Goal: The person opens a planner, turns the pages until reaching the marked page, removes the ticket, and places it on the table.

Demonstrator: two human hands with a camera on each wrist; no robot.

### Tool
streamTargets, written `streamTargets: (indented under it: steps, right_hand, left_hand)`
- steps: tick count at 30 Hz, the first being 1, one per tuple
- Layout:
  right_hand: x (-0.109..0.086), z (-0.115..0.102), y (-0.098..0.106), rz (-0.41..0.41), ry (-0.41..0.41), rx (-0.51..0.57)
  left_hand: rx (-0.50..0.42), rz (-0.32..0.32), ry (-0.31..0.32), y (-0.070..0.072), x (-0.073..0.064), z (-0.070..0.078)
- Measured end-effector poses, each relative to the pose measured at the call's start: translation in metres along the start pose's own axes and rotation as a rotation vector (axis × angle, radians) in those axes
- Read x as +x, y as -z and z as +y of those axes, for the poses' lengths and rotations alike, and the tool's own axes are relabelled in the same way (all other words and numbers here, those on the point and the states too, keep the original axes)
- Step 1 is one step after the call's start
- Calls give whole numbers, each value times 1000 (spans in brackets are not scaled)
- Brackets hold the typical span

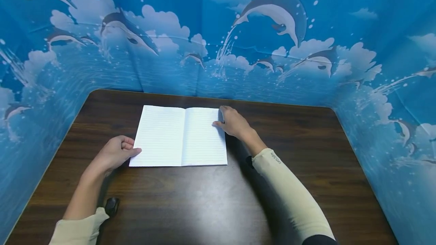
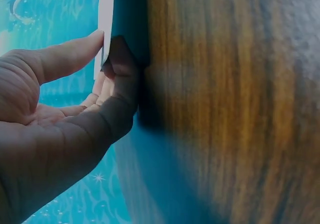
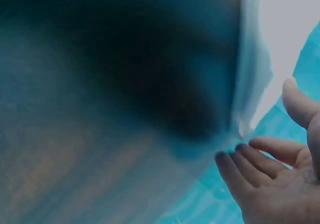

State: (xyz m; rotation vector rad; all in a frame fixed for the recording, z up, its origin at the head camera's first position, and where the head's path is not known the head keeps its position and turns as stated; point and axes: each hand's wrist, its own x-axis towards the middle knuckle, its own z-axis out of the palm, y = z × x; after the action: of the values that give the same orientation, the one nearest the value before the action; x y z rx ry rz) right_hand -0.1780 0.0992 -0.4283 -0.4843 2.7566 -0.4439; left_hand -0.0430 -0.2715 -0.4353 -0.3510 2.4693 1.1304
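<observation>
An open notebook (image 1: pixel 161 137) with blank ruled pages lies on the dark wooden table (image 1: pixel 163 203). At its lower left edge, my left hand (image 1: pixel 114 153) pinches the paper. The left wrist view shows the thumb on the page side of the notebook's edge (image 2: pixel 105 21) and curled fingers behind it. My right hand (image 1: pixel 235 124) is at the upper right corner. In the right wrist view its fingers (image 3: pixel 255 164) are fairly straight and meet the corner of the pages (image 3: pixel 285 29), while the thumb stands apart from the paper.
A blue curtain (image 1: pixel 218 41) printed with dolphins, clouds and waves surrounds the table's back and sides. Pale sleeves (image 1: pixel 289 192) cover both forearms, and a black object (image 1: pixel 111 206) sits by the left wrist.
</observation>
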Motion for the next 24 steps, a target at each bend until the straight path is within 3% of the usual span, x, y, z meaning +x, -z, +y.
streamTargets:
  steps: [7, 13, 20, 24]
  right_hand:
    - [7, 9, -20, 36, 18, -195]
    - [7, 8, -24, 87, 68, -270]
    - [5, 4, -25, 181, 118, -277]
    - [3, 4, -29, 221, 128, -205]
  left_hand:
    - [-78, -17, -8, -3, 1, -6]
    - [-89, -23, -20, -2, 3, -8]
    - [-79, -19, -17, -3, 3, -9]
    - [-81, -12, -13, -4, 4, -10]
